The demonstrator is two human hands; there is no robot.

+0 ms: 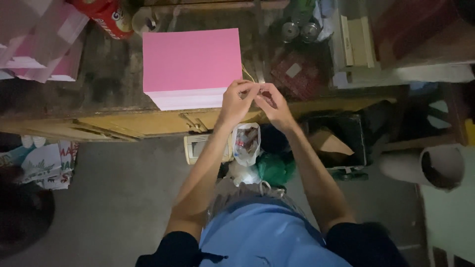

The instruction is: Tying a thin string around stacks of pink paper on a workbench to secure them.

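Observation:
A thick stack of pink paper sheets [190, 66] lies on a worn wooden bench [114, 89]. My left hand [236, 101] and my right hand [271, 104] meet just off the stack's right front corner. The fingertips of both hands pinch a thin yellowish string or rubber band [247, 75] that runs up beside the stack. How the band is held between the fingers is too dim to tell.
More pink folded sheets [44, 44] sit at the bench's far left. A red packet [106, 17], metal cans [299, 30] and white boxes [361, 44] line the back. Below the bench are plastic bags [246, 146], a dark bin [339, 141] and a cardboard tube [435, 165].

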